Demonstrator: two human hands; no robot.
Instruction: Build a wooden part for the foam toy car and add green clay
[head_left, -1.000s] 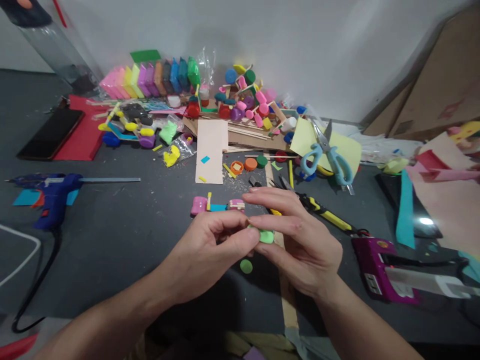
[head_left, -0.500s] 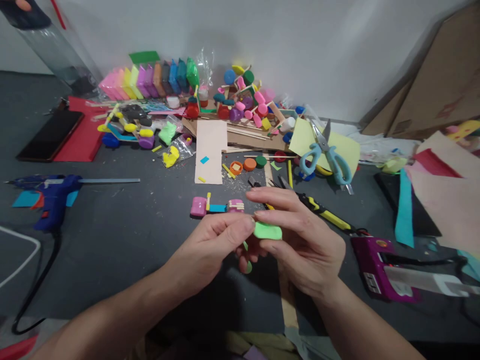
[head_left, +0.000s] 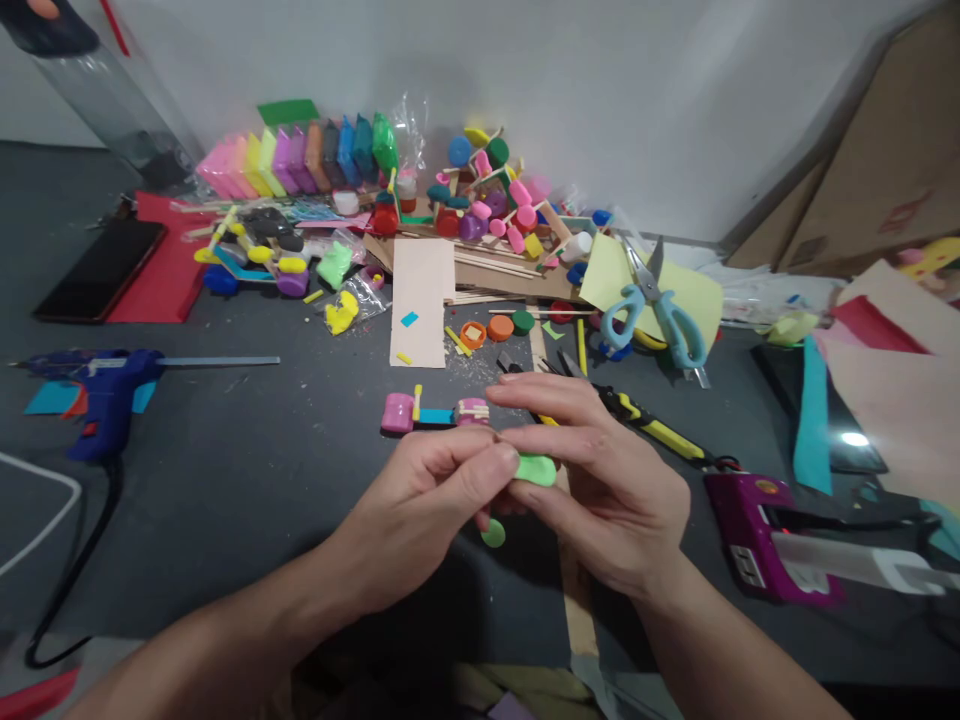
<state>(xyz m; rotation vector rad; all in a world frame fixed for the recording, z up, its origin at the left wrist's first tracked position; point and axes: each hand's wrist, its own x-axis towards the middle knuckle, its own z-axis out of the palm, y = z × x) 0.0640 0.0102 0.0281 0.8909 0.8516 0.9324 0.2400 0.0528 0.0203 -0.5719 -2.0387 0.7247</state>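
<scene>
Between my two hands is a small flattened piece of bright green modelling clay point(head_left: 537, 470). My left hand point(head_left: 450, 485) pinches its left end between thumb and forefinger. On the other side, the thumb and fingers of my right hand point(head_left: 600, 470) close on the same piece from above and below. A pale green round disc point(head_left: 493, 533) shows just under my left fingers; what holds it is hidden. Just beyond my hands stands a small model point(head_left: 435, 416) with pink wheels, a blue strip and a yellow upright stick.
A blue glue gun point(head_left: 112, 395) lies at left, its cord trailing forward. Light-blue scissors point(head_left: 656, 310) rest on yellow paper behind my right hand. A yellow-black cutter point(head_left: 660, 432) and a purple power box point(head_left: 772, 540) are at right. Clay packs point(head_left: 300, 160) and small models point(head_left: 495, 195) line the wall.
The green clay has turned slightly and sits a little further left and lower, with more of it covered by my fingers. The pale green disc shows more fully.
</scene>
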